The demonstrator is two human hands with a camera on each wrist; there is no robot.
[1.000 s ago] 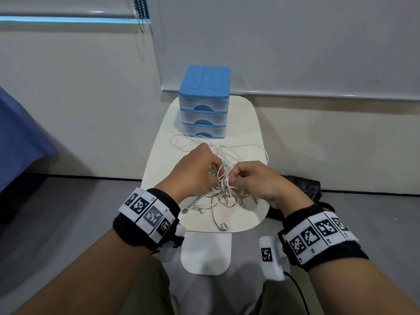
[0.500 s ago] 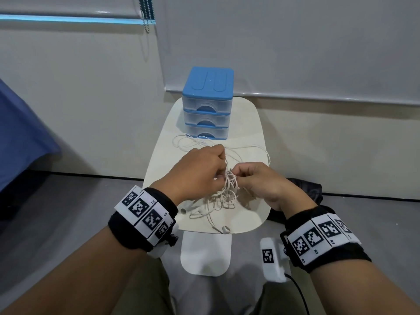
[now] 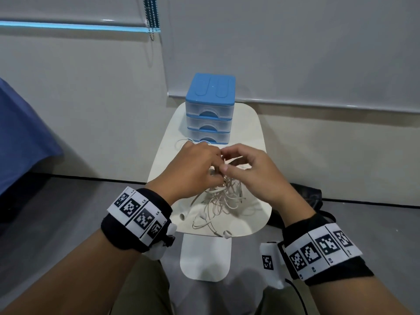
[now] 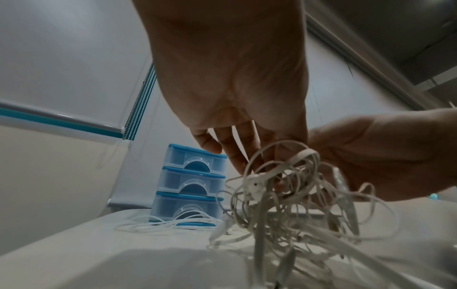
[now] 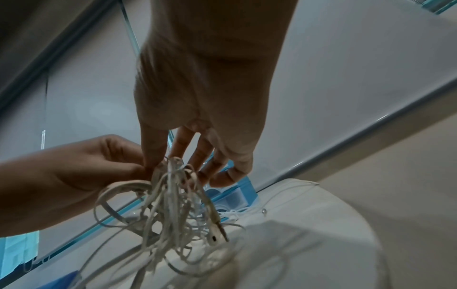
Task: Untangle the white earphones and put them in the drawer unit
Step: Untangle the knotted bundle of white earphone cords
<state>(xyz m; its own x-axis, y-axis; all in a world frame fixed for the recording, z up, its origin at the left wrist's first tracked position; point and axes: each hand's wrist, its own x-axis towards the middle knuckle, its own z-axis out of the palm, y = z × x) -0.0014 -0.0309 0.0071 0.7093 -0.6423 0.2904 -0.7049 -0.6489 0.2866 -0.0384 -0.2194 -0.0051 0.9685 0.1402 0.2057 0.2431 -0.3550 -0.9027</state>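
The table [image 3: 254,123] carries the drawer unit [image 3: 209,110] with all 3 drawers closed. In front, the earphones [image 3: 223,196] hang as a light, limp, snag-prone tangle. The left hand [image 3: 193,169] and right hand [image 3: 254,171] both pinch its top strands; best grip is 1 loose end.

Room: cream wall [image 3: 91,105] behind; grey roller blind [image 3: 295,46] lowered at right, a second blind with a teal bottom bar [image 3: 68,27] at left, bead chain [image 3: 152,17] hanging between. Grey floor [image 3: 56,212]. Small white counter [image 3: 256,133] against the wall. Blue cloth [image 3: 20,137] at left edge. Black bag [image 3: 309,196] on floor.
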